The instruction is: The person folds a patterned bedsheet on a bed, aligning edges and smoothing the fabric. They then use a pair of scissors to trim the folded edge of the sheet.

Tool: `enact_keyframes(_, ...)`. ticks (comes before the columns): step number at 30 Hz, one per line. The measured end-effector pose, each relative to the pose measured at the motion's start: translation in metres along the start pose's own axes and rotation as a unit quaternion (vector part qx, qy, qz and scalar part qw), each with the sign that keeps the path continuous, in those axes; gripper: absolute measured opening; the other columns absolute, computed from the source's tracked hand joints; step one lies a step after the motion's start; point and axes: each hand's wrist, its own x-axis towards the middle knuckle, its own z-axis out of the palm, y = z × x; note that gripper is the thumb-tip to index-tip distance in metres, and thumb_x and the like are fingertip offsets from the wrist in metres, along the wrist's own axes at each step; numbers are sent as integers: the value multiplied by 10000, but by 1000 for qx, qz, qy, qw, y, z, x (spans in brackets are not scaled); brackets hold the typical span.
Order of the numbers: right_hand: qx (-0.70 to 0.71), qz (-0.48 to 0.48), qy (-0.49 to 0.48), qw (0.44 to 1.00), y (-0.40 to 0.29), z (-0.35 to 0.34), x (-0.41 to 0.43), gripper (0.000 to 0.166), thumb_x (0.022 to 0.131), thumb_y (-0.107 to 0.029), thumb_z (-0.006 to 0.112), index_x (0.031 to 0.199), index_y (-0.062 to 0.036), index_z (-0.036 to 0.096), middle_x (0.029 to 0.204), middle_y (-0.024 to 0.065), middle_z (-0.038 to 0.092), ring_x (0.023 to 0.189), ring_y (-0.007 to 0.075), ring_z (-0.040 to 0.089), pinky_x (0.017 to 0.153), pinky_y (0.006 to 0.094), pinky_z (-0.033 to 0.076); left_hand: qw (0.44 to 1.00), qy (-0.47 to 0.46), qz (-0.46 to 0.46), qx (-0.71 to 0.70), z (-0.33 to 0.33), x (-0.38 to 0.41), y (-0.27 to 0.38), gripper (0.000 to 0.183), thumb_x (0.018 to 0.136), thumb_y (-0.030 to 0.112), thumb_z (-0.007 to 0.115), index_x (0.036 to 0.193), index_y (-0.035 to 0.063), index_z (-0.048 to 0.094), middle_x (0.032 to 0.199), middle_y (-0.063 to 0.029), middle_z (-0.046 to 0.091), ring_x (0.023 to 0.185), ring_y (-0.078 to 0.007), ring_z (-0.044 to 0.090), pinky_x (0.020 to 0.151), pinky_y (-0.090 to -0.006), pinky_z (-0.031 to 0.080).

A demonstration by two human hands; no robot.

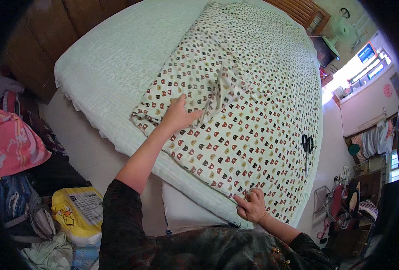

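A white fabric printed with small cat heads (253,128) in red, black and tan is spread over a bed with a pale green cover (118,57). My left hand (180,115) is over the fabric's left part, thumb and fingers apart, with nothing seen between them. Just beyond the thumb a fold (221,89) rises from the cloth. At the near edge my right hand (253,206) rests on the fabric with the index finger stretched out and the other fingers bent. Whether it pinches any cloth is hidden. Black-handled scissors (307,144) lie shut near the right side of the bed.
Left of the bed are a pink patterned cloth (15,145) and a yellow plastic package (76,211). A wooden headboard (300,13) borders the far end. Along the right wall stand a fan (344,30) and a folding metal cart (324,199). Brown wooden panels (47,37) are upper left.
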Motion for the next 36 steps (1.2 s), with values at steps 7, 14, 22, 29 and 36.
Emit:
enact_keyframes(7, 6, -5, 1, 1000, -4, -6, 7, 388, 683, -222, 652, 1071, -219, 643, 878, 66, 470, 900, 269, 447, 852, 429, 384, 927, -64, 175, 327, 44, 15, 26, 344, 731, 192, 653, 1021, 33, 560, 1049, -142, 589, 945, -283, 591, 716, -427, 511)
enact_keyframes(14, 1, 0, 13, 1000, 0, -1, 1, 417, 658, -201, 652, 1074, -176, 634, 835, 90, 430, 868, 285, 439, 789, 437, 376, 936, -88, 239, 243, -20, 58, 56, 296, 752, 57, 503, 995, 139, 650, 932, -159, 661, 836, -344, 642, 749, -465, 493)
enact_keyframes(22, 8, -6, 3, 1000, -1, 3, 5, 440, 572, -161, 665, 1011, -126, 647, 857, 100, 423, 885, 313, 425, 791, 432, 365, 895, 366, -136, -216, -355, 97, -198, 915, 764, 499, 697, 1368, -58, 294, 1369, -219, 390, 1265, -318, 401, 991, -411, 401)
enact_keyframes(29, 3, -16, -13, 1000, -2, 6, 6, 443, 577, -159, 654, 1017, -106, 633, 863, 121, 421, 895, 326, 418, 804, 460, 353, 908, 355, 12, 221, -108, 19, -116, 579, 768, 297, 655, 1264, 49, 487, 1301, -231, 450, 1237, -368, 400, 1029, -422, 330)
enact_keyframes(36, 12, -16, -17, 1000, 1, 7, 0, 462, 609, -174, 649, 1064, -103, 611, 871, 133, 438, 908, 333, 410, 821, 468, 348, 949, 127, 123, 261, -26, -29, -30, 560, 772, 283, 650, 1255, 64, 468, 1340, -191, 382, 1279, -340, 327, 1001, -499, 289)
